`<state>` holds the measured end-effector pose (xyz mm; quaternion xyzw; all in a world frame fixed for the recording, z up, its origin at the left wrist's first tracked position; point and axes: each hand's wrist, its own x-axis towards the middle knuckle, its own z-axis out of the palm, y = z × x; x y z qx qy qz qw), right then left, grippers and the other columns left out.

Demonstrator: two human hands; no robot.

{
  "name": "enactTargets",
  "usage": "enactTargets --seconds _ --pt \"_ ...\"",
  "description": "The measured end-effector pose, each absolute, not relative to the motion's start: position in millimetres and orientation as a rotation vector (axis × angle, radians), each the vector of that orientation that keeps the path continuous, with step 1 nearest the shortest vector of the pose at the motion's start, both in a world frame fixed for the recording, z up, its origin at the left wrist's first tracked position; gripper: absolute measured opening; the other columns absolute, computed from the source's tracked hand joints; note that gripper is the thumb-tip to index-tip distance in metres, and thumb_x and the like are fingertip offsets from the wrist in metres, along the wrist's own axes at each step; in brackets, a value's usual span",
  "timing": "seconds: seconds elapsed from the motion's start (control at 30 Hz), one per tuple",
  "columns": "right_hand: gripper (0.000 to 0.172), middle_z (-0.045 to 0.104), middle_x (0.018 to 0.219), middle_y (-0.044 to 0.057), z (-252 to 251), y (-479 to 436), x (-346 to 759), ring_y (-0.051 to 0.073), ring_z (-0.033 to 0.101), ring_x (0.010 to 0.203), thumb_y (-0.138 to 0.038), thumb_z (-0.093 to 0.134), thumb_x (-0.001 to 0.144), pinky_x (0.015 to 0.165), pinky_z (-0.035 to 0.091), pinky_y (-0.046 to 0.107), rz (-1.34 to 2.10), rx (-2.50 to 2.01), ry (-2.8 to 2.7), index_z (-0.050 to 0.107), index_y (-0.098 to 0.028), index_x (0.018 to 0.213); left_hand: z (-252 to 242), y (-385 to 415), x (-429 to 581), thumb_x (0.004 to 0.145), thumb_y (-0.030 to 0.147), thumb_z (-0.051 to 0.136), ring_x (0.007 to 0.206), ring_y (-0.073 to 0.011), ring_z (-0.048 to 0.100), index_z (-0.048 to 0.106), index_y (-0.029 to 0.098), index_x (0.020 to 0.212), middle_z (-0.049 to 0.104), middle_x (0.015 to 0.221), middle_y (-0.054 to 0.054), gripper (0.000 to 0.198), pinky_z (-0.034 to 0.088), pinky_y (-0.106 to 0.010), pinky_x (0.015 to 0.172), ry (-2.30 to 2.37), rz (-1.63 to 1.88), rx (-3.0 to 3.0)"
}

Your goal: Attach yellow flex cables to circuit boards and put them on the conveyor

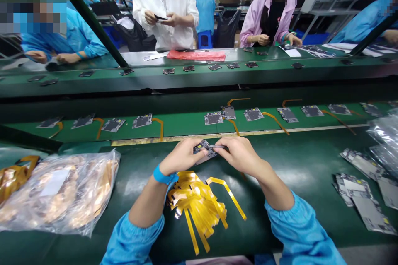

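My left hand (180, 157) grips a small grey circuit board (203, 149) just above the green bench. My right hand (241, 155) is pinched on a thin tool or strip end (217, 146) pressed against that board's right edge. Both hands meet near the bench's far edge, by the conveyor. A loose pile of yellow flex ribbon cables (199, 205) lies directly below my hands, between my blue-sleeved forearms. A blue band sits on my left wrist.
A green conveyor belt (186, 126) carries several boards with orange ribbons. A plastic bag of copper-coloured parts (59, 190) lies left. Stacks of boards (363, 192) and shiny bags (384, 140) lie right. Several people work across a second belt (202, 75).
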<state>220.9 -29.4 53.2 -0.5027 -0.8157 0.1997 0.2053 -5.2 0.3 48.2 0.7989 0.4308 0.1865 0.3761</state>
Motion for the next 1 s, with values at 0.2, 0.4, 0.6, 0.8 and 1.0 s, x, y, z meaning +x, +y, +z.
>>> enactTargets --seconds 0.2,0.4,0.6,0.8,1.0 --pt "0.014 0.080 0.096 0.001 56 -30 218 0.021 0.072 0.087 -0.024 0.064 0.100 0.072 0.043 0.029 0.570 -1.436 -2.273 0.078 -0.023 0.096 46 0 1 0.084 0.038 0.063 0.066 -0.0146 0.052 0.062 0.018 0.071 0.061 0.068 0.002 0.024 0.041 -0.024 0.064 1.182 0.474 1.978" --pt "0.017 0.079 0.098 0.004 57 -31 216 0.020 0.071 0.089 -0.025 0.062 0.102 0.075 0.043 0.028 0.597 -1.463 -2.299 0.078 -0.023 0.099 46 0 3 0.082 0.044 0.065 0.066 -0.0142 0.049 0.060 0.017 0.067 0.058 0.065 0.002 0.031 0.035 -0.024 0.060 1.239 0.462 1.968" --pt "0.019 0.079 0.099 0.004 57 -30 215 0.021 0.071 0.090 -0.026 0.060 0.102 0.076 0.043 0.028 0.612 -1.475 -2.318 0.078 -0.022 0.101 40 1 3 0.082 0.049 0.065 0.067 -0.0145 0.050 0.062 0.017 0.066 0.060 0.065 0.001 0.035 0.034 -0.024 0.060 1.279 0.463 1.985" --pt "0.018 0.079 0.099 0.003 56 -30 216 0.021 0.071 0.090 -0.025 0.060 0.101 0.075 0.042 0.028 0.608 -1.475 -2.319 0.078 -0.022 0.100 38 0 5 0.081 0.049 0.066 0.063 -0.0129 0.047 0.063 0.017 0.064 0.058 0.061 0.002 0.036 0.030 -0.024 0.057 1.298 0.476 2.011" --pt "0.017 0.079 0.097 0.002 59 -29 219 0.019 0.070 0.087 -0.027 0.060 0.101 0.071 0.039 0.027 0.680 -1.458 -2.252 0.077 -0.023 0.100 40 -1 6 0.077 0.050 0.067 0.058 -0.0100 0.036 0.053 0.017 0.056 0.042 0.056 0.004 0.041 0.023 -0.025 0.053 1.323 0.524 1.953"
